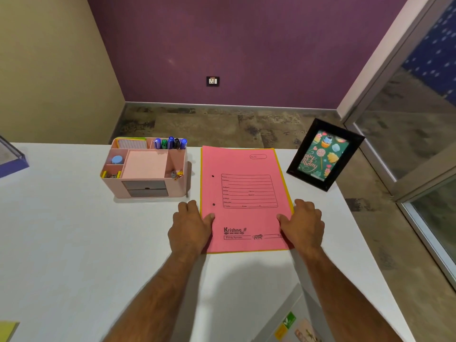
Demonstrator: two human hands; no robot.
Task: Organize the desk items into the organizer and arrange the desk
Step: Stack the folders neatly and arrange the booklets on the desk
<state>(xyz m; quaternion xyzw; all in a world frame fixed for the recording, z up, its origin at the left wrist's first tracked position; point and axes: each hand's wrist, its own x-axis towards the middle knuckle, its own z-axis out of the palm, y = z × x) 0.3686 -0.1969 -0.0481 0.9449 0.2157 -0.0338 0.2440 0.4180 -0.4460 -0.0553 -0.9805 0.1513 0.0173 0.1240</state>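
With the left hand [190, 225] and right hand [304, 223] each pinching a side edge of the pink file folder [244, 193], which lies just right of the pink desk organizer [145, 166], slide both sides evenly to square it with the organizer.

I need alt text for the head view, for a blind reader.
The left hand and right hand hold a pink folder by its side edges, flat on a white desk. A pink organizer with pens stands left of it, a black picture frame right of it.
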